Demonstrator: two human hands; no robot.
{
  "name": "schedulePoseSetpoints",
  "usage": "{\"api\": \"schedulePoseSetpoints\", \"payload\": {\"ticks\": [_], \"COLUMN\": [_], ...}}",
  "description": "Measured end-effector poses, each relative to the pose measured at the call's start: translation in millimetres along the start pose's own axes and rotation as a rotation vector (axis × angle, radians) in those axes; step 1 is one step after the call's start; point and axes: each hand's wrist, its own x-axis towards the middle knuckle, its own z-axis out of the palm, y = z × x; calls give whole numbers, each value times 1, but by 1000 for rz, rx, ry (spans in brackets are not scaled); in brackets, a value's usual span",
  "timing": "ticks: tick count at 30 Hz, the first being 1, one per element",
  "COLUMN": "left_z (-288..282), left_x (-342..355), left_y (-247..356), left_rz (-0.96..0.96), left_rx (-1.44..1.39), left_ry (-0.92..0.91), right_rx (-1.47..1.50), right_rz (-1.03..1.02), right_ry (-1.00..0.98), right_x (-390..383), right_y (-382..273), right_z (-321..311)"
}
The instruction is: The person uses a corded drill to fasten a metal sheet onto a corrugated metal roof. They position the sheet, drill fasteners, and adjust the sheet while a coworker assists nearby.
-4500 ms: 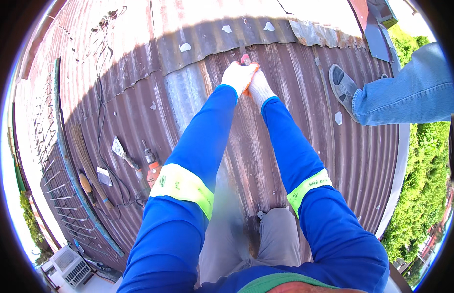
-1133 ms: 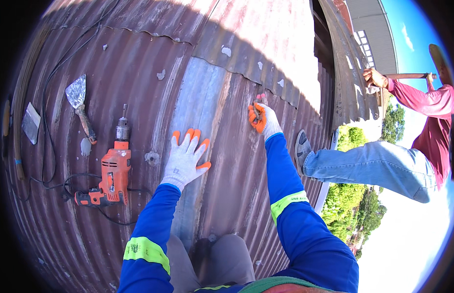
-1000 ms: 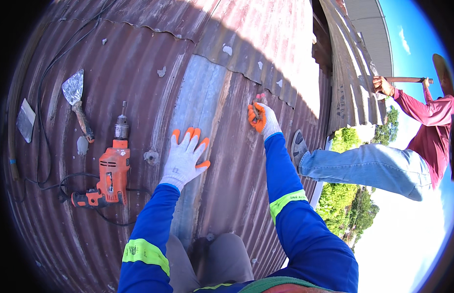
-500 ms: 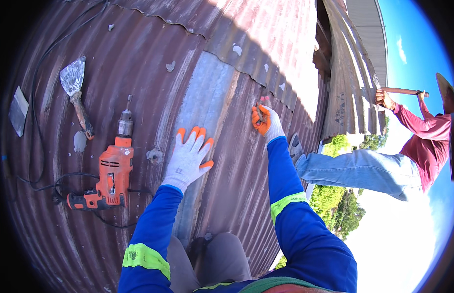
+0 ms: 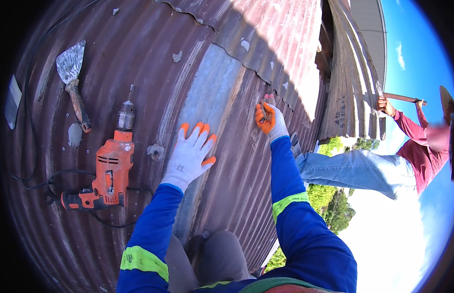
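Observation:
My left hand (image 5: 189, 158), in a white glove with orange fingertips, lies open on a bluish-grey metal strip (image 5: 212, 80) set among brown corrugated roofing sheets (image 5: 153, 63). My right hand (image 5: 272, 119), gloved alike, is closed near the overlap of two sheets, fingers curled in. Beside its fingertips shows a small thing with two pinkish-red tips (image 5: 268, 97); its kind is hard to make out. Left of my left hand rests an orange corded drill (image 5: 113, 166) with a bit in its chuck. Farther left lies a putty knife (image 5: 73, 80) with a worn, whitish blade.
A flat metal blade (image 5: 13, 103) lies by the black cord (image 5: 25, 146) at the left edge. At right, a person (image 5: 412, 151) in a red top and jeans grips a wooden handle (image 5: 403, 97) beside a raised corrugated sheet (image 5: 344, 93). Greenery (image 5: 334, 207) shows past the roof edge.
The view has shifted slightly. My left hand stays flat on the strip and my right hand stays curled at the overlap. The other person has shifted a little with the wooden handle.

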Motion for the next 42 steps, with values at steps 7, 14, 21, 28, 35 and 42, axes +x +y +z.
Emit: {"api": "schedulePoseSetpoints", "payload": {"ticks": [7, 14, 21, 28, 35, 42], "left_z": [5, 6, 2, 0, -8, -6], "left_x": [-5, -6, -5, 0, 8, 11], "left_y": [-3, -9, -11, -7, 10, 20], "left_rz": [-45, -57, -45, -20, 11, 47], "left_rx": [-41, -215, -245, -190, -6, 112], "left_ry": [-38, 72, 121, 113, 85, 53], "right_rx": [72, 18, 49, -27, 30, 2], "right_rz": [-39, -55, 139, 5, 6, -77], "right_ry": [-29, -41, -153, -41, 1, 16], "right_x": [-3, -27, -34, -35, -28, -50], "right_y": [2, 0, -7, 4, 8, 10], "right_z": [-4, 17, 21, 30, 32, 46]}}
